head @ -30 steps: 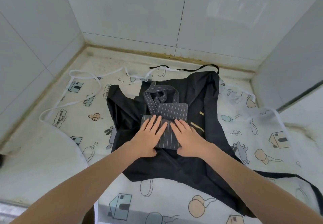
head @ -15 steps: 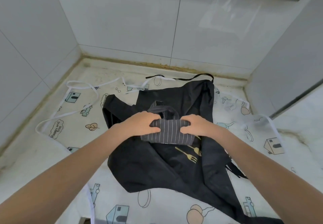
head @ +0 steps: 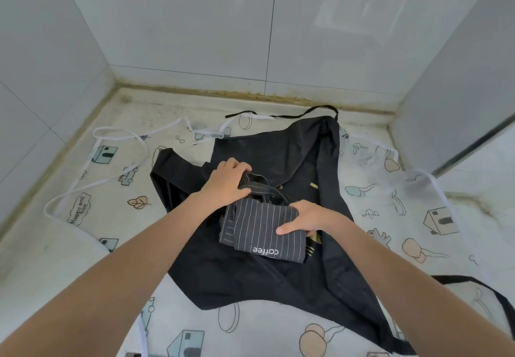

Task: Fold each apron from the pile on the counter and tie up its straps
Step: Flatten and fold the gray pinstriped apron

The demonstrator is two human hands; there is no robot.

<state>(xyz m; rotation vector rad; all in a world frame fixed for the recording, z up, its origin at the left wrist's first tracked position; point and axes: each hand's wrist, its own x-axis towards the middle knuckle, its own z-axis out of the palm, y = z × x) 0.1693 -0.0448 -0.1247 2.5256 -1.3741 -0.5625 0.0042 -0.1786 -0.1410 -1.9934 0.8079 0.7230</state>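
Note:
A folded dark pinstriped apron [head: 259, 231] with the word "coffee" lies on top of a spread black apron [head: 250, 278]. My right hand [head: 309, 218] grips the folded bundle's right edge, thumb on top. My left hand [head: 227, 179] holds the bundle's striped straps [head: 257, 185] just behind the fold. Under both lies a white apron [head: 92, 200] printed with cartoon houses and leaves. A gold fork print on the black apron is mostly hidden by the bundle.
White straps [head: 119, 145] loop across the counter at the left and back. A black strap [head: 315, 113] runs along the back wall, another black strap [head: 485, 287] at the right. Tiled walls close in on the left, back and right. Bare counter [head: 41, 259] shows at the near left.
The folded striped apron has been turned over, so the "coffee" print now faces up. My left hand moved from the bundle's edge onto its straps, my right hand onto its right side.

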